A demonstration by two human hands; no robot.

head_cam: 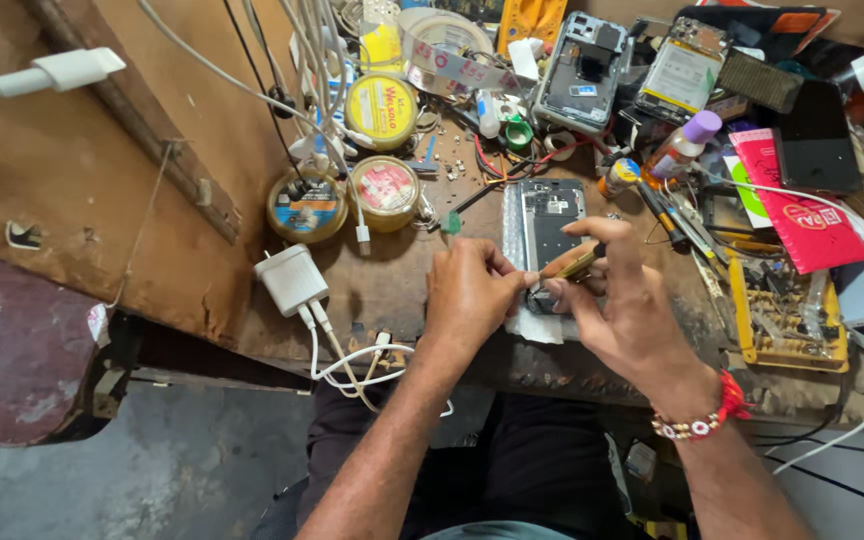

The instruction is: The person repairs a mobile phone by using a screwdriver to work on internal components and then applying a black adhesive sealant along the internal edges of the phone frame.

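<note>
An opened phone (549,226) lies back-up, with its inner frame showing, on a white cloth (533,325) on the wooden bench. My left hand (469,293) rests at the phone's lower left edge, fingers pinched against it. My right hand (624,305) holds a small yellow-handled tool (574,264) between thumb and fingers, its tip down at the phone's lower end beside the left fingertips. A red and white bead bracelet (704,418) circles my right wrist.
Round tins (381,108) and a white charger (293,279) with cables sit to the left. Other opened phones (583,70), small bottles (683,142), a red packet (797,205) and a yellow tray of bits (788,318) crowd the back and right. The bench edge (372,350) runs near my lap.
</note>
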